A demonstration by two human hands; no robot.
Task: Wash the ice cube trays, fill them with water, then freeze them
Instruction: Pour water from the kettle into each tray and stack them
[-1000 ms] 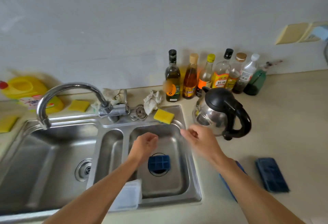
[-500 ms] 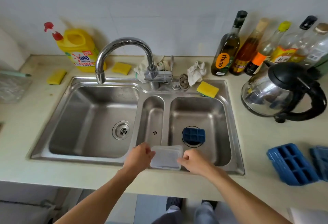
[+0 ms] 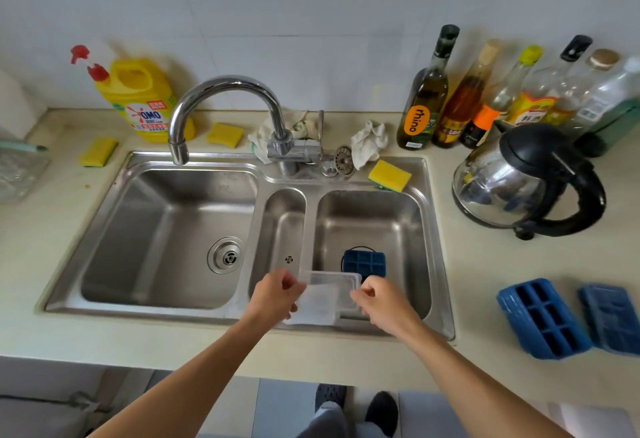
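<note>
A clear plastic tray lid (image 3: 325, 295) hangs over the sink's front rim, held at both short ends. My left hand (image 3: 275, 295) pinches its left end and my right hand (image 3: 379, 302) pinches its right end. Just behind it, a small dark blue ice cube tray (image 3: 364, 262) lies on the drain of the right basin (image 3: 408, 229). Two more blue ice cube trays lie on the counter at the right: one (image 3: 542, 318) with open cells up, another (image 3: 611, 316) beside it at the frame edge.
The curved tap (image 3: 221, 105) points over the large left basin (image 3: 166, 240). A yellow sponge (image 3: 389, 176) sits on the sink's back rim. A kettle (image 3: 519, 181) and several bottles (image 3: 424, 98) stand at the right, a yellow detergent jug (image 3: 138, 98) at the back left.
My view has swung down and left over the sink. Both hands dropped from above the right basin to the front rim and took hold of the clear lid, lifting it slightly.
</note>
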